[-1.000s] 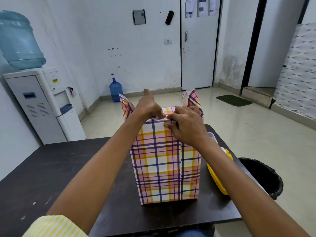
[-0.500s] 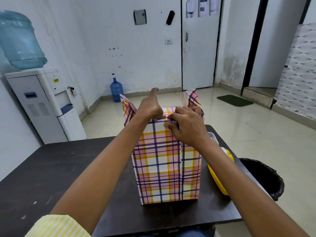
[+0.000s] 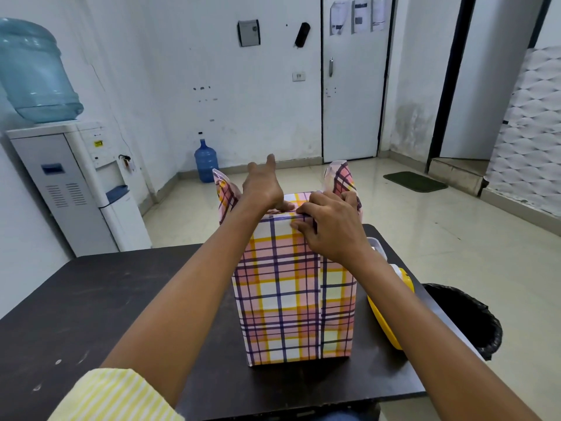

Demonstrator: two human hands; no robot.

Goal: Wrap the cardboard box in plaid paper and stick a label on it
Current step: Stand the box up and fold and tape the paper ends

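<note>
The left hand (image 3: 262, 189) has raised its fingers higher than a moment ago, straight and spread, with its thumb on the top of the box (image 3: 291, 299). The right hand (image 3: 331, 229) stays curled, pinching the plaid paper (image 3: 341, 179) at the top front edge. The box stands upright on the dark worktop (image 3: 106, 299), two paper flaps sticking up. A water dispenser (image 3: 76, 183) stands on the left and a black bin (image 3: 464, 317) on the right.

The person wore a short sleeve of pale yellow cloth with fine white stripes (image 3: 115, 396) on the left arm. Below its hem that arm was bare down to the left hand (image 3: 262, 189). The other arm was bare to the right hand (image 3: 331, 229). A strip of blue cloth (image 3: 343, 416) showed at the lower edge, but the garment could not be told.
</note>
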